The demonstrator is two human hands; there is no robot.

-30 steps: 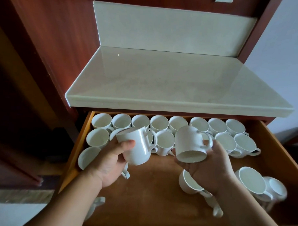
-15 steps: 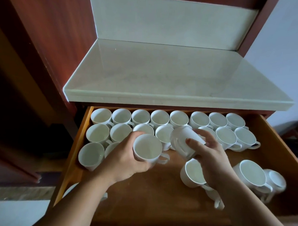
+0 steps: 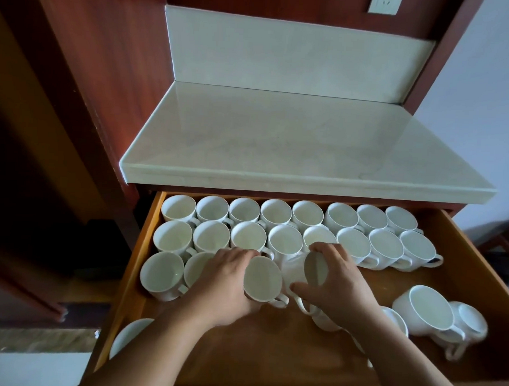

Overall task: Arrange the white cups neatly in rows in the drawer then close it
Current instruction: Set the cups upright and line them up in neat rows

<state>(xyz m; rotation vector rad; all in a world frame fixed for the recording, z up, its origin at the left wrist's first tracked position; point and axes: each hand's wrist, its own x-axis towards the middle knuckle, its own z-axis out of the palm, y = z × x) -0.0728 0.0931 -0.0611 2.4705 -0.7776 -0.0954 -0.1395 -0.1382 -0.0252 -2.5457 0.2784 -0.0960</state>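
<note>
White cups point(image 3: 275, 214) are standing in two full rows along the back edge of the open wooden drawer point(image 3: 269, 357). The left hand point(image 3: 223, 285) is gripping an upright cup point(image 3: 262, 282), third from the left edge in a new row. The right hand point(image 3: 339, 290) is holding a tilted cup point(image 3: 315, 268) just beside it. Loose cups point(image 3: 428, 314) are sitting near the right front corner.

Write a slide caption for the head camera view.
Left hand holds an upright cup, right hand a tilted cup, at the third row in the open drawer.
</note>
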